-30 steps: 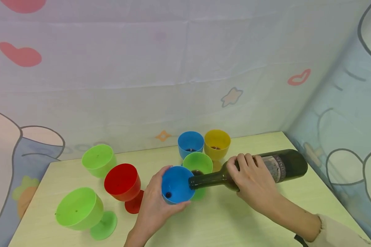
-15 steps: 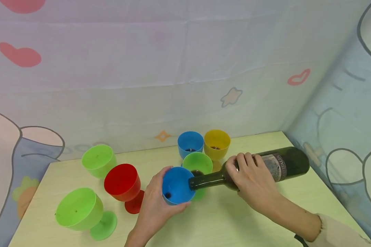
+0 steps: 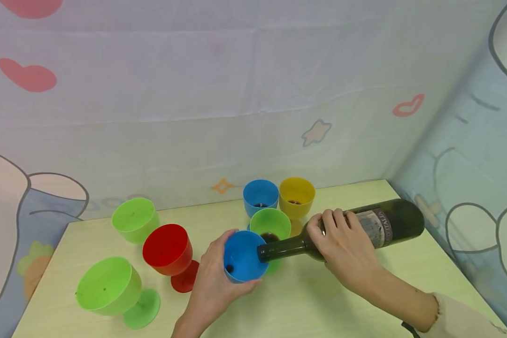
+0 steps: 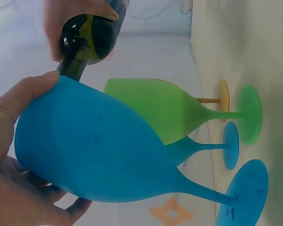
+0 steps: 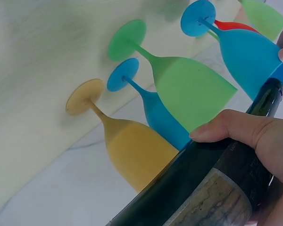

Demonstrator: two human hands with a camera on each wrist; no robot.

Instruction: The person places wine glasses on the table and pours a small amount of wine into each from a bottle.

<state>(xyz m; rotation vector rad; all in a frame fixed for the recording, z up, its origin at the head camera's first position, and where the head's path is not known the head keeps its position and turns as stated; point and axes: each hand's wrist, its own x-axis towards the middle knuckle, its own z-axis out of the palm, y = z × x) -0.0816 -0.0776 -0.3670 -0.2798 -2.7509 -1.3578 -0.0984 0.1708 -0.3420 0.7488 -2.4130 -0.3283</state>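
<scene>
Bottle is slanting right of the frame's middle, the right hand gripping it. The left hand is holding the blue cup at its mouth, with a dark spot showing inside. Three back cups are holding dark drink, so seem done; three left cups seem to be waiting.

Left hand grips; right hand grips overhand.
</scene>
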